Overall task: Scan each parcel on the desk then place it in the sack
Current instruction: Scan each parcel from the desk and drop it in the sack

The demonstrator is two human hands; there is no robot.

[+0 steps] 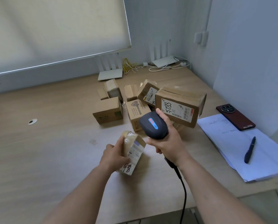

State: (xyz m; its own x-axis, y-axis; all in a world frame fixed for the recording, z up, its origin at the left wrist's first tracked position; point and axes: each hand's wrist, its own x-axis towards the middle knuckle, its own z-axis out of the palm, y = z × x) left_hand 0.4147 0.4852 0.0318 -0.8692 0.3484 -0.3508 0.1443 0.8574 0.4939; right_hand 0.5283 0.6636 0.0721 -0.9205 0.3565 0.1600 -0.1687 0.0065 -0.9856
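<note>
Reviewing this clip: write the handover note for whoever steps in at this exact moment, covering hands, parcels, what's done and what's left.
Left hand holds a small taped parcel on the desk, label side up.
Right hand grips the corded scanner, its head above the parcel.
A pile of other parcels lies behind, the largest marked 57288.
The sack is not in view, so I cannot tell how many parcels are already bagged.
Left: scan the held parcel, put it in the sack, then work through the pile.
A phone, papers and a pen lie to the right.
</note>
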